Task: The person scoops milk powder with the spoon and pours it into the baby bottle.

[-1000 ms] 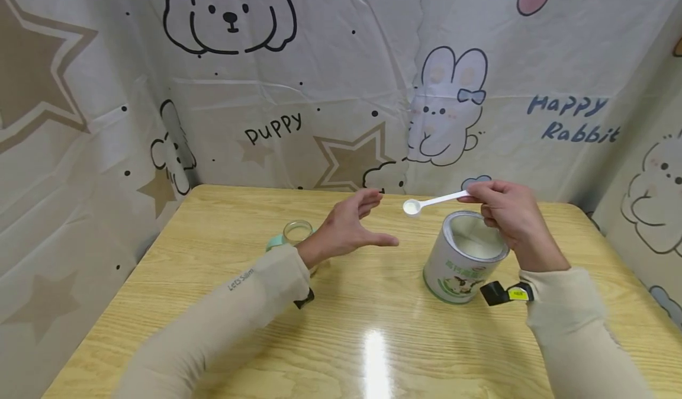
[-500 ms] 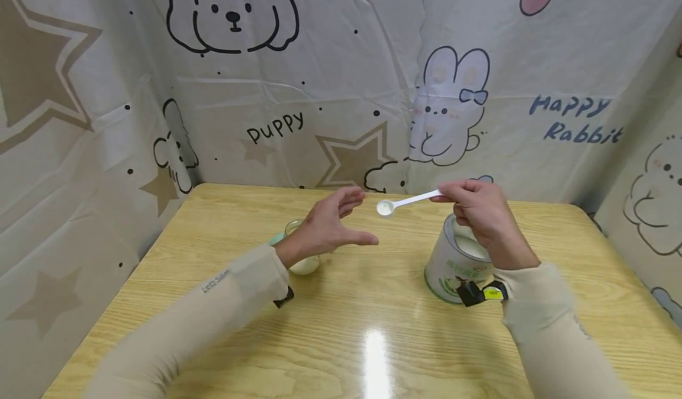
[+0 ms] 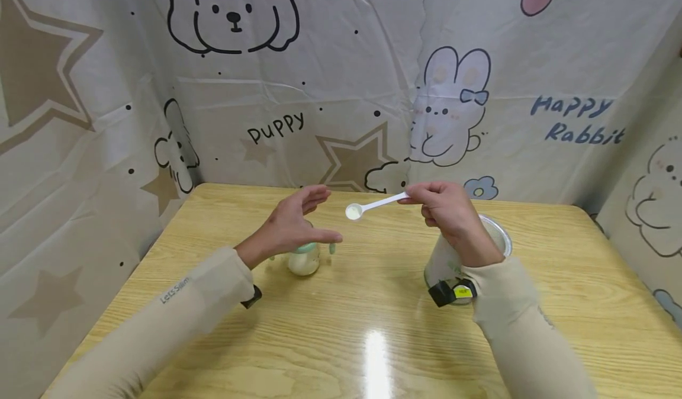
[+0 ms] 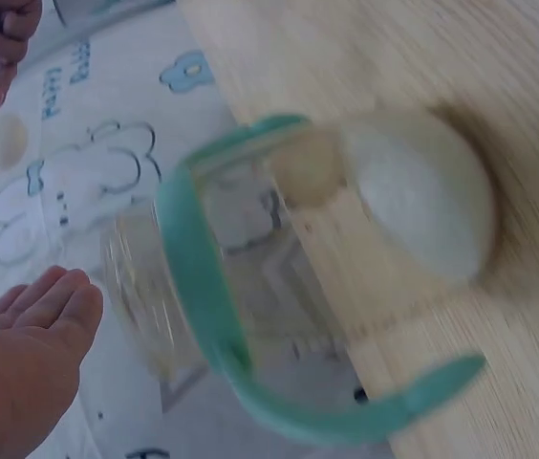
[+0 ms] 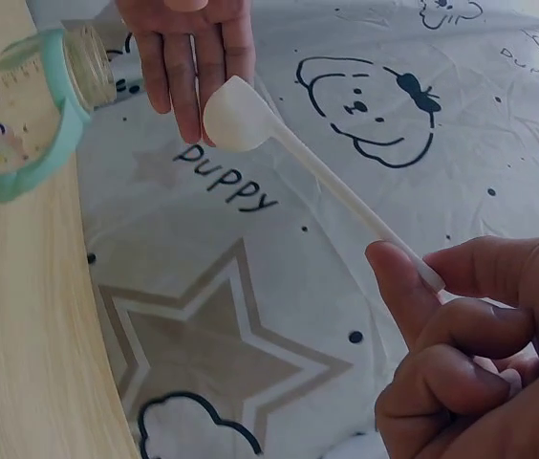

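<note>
My right hand (image 3: 447, 215) pinches the end of a white measuring scoop's (image 3: 383, 202) handle between thumb and fingers. Pale powder lies in the scoop's bowl, which is level and near the left fingertips. My left hand (image 3: 288, 224) is held in the air with fingers extended and thumb apart, holding nothing. Behind it, partly hidden, a clear baby bottle (image 3: 303, 264) with a green two-handled collar stands on the table. The left wrist view shows the bottle (image 4: 193, 258) without a cap and pale powder at its bottom. The right wrist view shows the scoop (image 5: 241, 120) near the bottle's mouth.
An uncovered white powder can (image 3: 438, 263) stands on the right of the wooden table (image 3: 330, 340), partly behind my right wrist. A printed cloth (image 3: 256, 85) hangs along the table's back and sides.
My right hand has carried the filled scoop leftward from over the can. The left hand has also moved left, still spread, now covering the bottle's top in the head view.
</note>
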Tool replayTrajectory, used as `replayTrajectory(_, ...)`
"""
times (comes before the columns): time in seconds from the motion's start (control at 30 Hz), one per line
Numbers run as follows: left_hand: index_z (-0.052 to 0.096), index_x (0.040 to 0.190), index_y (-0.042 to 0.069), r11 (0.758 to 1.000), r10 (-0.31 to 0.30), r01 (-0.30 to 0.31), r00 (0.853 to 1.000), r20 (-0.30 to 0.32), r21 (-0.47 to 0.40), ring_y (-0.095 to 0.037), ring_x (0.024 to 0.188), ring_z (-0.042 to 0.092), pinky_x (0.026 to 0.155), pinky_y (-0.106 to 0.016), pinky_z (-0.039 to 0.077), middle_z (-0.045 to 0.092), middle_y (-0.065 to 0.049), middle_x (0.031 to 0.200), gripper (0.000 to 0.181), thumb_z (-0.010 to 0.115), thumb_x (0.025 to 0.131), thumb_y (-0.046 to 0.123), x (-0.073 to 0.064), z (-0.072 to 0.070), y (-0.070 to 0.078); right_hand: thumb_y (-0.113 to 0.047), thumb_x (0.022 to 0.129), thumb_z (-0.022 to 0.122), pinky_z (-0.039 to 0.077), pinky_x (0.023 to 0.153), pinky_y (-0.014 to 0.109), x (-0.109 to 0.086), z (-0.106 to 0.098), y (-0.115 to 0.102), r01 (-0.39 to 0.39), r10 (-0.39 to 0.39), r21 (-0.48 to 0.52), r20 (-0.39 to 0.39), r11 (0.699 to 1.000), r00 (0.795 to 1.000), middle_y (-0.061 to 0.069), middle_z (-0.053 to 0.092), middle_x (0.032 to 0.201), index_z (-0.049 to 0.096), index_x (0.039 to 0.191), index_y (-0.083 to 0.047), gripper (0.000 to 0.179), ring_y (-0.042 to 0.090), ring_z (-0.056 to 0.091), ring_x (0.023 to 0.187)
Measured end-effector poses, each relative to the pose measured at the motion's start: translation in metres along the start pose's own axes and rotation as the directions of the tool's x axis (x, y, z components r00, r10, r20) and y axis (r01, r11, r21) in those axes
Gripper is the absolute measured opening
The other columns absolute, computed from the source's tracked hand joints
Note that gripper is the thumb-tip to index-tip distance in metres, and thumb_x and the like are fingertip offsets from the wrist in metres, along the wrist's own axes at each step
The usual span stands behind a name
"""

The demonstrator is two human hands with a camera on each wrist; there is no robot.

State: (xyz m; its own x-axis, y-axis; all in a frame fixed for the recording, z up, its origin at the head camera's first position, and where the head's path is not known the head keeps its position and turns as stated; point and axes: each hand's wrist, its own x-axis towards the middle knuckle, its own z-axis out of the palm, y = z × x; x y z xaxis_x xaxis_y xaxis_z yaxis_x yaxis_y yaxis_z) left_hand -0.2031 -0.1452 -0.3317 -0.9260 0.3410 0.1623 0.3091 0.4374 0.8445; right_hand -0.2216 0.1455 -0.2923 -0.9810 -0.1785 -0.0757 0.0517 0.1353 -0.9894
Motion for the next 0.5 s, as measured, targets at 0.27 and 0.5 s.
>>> replayTrajectory(0.27, 0.040, 0.147, 0.002, 0.997, -0.048, 0.048, 0.999, -0.005, 0.054, -0.030, 0.140, 0.041, 0.117, -0.045, 0.032, 0.047, -0.013, 0.149, 0.093, 0.092, 0.073, 0.023, -0.015, -0.016, -0.015, -0.013, 0.102, 0.059, 0.024, 0.043, 0.016, 0.008, 0.018, 0.004, -0.043, 0.041, 0.047, 0.047, 0.998, 0.998, -0.005, 0.072, 0.079, 0.067, 0.109, 0.001, 0.018, 0.004, 0.030, 0.048)
replayTrajectory(0.5, 0.044, 0.143, 0.000, 0.992, -0.086, 0.087, 0.996, -0.013, 0.095, -0.035, 0.138, 0.042, 0.116, -0.048, 0.033, 0.051, -0.015, 0.145, 0.089, 0.092, 0.073, 0.023, -0.021, -0.020, -0.037, -0.012, 0.101, 0.060, 0.022, 0.043, 0.016, 0.013, 0.035, 0.006, -0.036, 0.029, 0.103, 0.070, 0.994, 0.997, -0.005, 0.072, 0.077, 0.067, 0.109, 0.004, 0.019, 0.004, 0.027, 0.047)
